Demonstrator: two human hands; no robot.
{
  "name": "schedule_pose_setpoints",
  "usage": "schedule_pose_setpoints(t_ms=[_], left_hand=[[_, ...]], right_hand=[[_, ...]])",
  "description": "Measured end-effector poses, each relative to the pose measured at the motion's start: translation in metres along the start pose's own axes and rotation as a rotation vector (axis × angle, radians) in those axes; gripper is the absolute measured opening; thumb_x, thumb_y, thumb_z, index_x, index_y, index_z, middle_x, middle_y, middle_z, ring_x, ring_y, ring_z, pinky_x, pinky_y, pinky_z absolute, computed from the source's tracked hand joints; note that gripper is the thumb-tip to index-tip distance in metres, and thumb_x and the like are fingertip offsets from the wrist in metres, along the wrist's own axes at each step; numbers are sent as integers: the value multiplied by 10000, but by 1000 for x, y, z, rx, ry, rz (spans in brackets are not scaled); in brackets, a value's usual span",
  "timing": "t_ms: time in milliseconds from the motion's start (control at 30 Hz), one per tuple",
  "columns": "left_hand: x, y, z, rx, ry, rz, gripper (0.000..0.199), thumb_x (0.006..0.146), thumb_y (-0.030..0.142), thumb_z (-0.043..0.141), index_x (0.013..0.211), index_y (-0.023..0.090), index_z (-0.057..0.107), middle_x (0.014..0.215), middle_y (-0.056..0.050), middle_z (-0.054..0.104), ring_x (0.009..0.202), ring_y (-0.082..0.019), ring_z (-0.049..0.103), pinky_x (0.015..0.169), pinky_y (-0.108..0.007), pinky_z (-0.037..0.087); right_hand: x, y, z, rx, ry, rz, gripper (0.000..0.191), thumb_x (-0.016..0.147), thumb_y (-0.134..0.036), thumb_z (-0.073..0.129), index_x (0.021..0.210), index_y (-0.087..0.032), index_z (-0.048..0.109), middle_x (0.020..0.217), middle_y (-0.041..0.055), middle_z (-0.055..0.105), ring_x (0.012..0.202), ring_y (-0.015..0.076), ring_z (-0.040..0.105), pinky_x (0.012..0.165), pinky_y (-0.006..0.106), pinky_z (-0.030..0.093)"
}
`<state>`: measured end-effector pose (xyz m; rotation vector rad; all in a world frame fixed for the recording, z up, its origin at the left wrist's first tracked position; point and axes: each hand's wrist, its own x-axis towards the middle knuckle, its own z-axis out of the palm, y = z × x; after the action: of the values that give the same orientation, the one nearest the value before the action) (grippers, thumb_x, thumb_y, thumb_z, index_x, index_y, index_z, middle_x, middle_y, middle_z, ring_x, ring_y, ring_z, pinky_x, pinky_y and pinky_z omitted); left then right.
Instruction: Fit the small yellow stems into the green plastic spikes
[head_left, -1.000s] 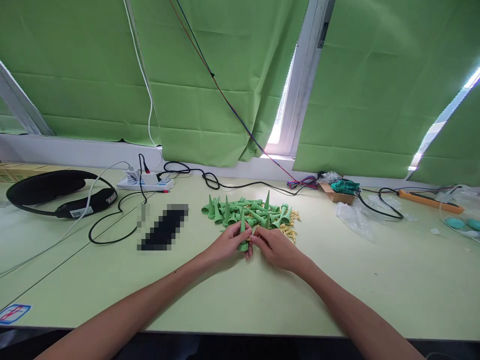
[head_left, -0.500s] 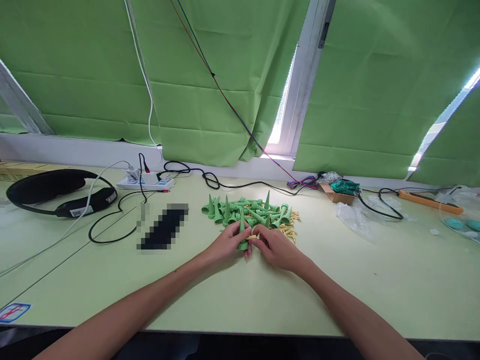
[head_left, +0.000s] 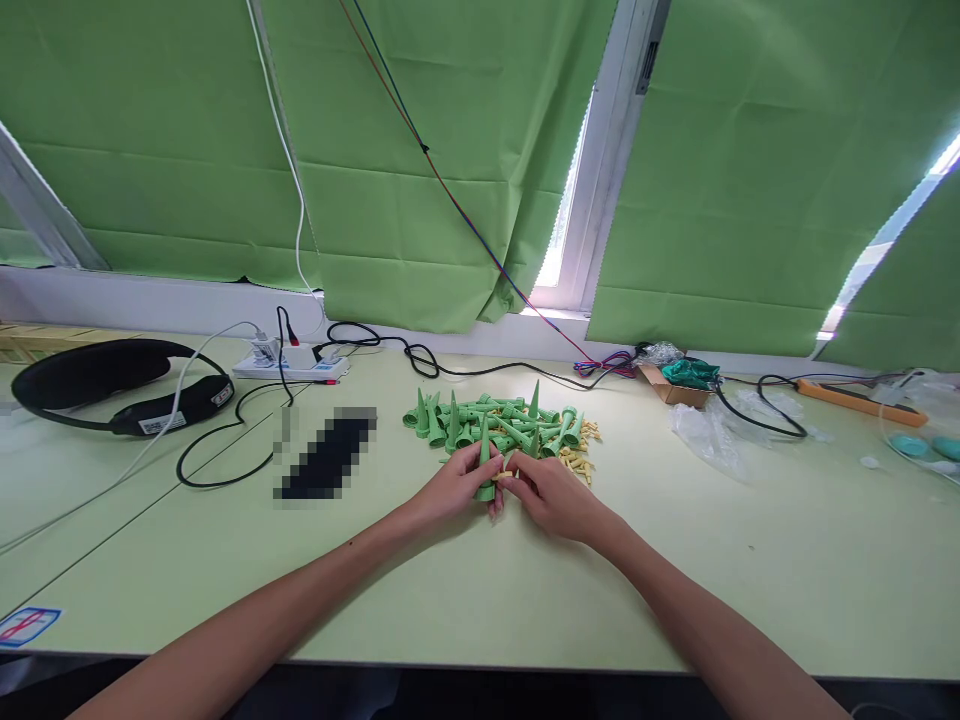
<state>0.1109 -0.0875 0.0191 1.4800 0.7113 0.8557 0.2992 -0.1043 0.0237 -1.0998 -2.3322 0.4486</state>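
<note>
My left hand [head_left: 456, 482] is closed around a green cone [head_left: 485, 462], which stands upright with its pointed end up. Against the cone's right side, my right hand [head_left: 551, 492] pinches a small yellow piece [head_left: 503, 475]. The fingers of both hands nearly meet there, and the inner end of the yellow piece is hard to make out. Just beyond the hands lies a pile of green cones [head_left: 453, 425], several upright and others on their sides. Small yellow pieces [head_left: 576, 464] are scattered at the pile's right edge.
On the pale table [head_left: 480, 600], a pixelated dark object [head_left: 330, 460] lies left of the pile. Farther left are a black headband-like device [head_left: 172, 405], cables and a white power strip [head_left: 292, 364]. At the back right are a small cardboard box [head_left: 675, 388], plastic bags [head_left: 709, 435] and an orange strip [head_left: 861, 402].
</note>
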Motion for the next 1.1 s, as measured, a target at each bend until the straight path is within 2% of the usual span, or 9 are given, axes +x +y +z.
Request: schedule_pose_setpoints(t_ms=[233, 467, 1100], left_hand=[[0, 0, 0, -4, -3, 5, 301, 924, 462, 551, 822, 185, 496, 680, 4, 595, 602, -151, 620, 552, -288, 521], [0, 0, 0, 13, 2, -2, 309, 929, 476, 537, 829, 186, 497, 646, 6, 600, 577, -146, 608, 573, -293, 517], [0, 0, 1, 28, -3, -3, 342, 919, 505, 541, 824, 180, 498, 640, 1, 593, 569, -139, 601, 560, -277, 511]], right_hand=[[0, -3, -2, 5, 0, 17, 186, 993, -279, 435, 829, -209, 488, 697, -8, 621, 588, 131, 510, 578, 236, 320], [-1, -2, -2, 8, 4, 13, 119, 984, -273, 445, 904, -210, 507, 668, -16, 613, 564, 132, 496, 566, 237, 308], [0, -2, -2, -26, -13, 4, 139, 991, -253, 443, 898, -202, 533, 731, 1, 642, 608, 138, 533, 585, 239, 324]])
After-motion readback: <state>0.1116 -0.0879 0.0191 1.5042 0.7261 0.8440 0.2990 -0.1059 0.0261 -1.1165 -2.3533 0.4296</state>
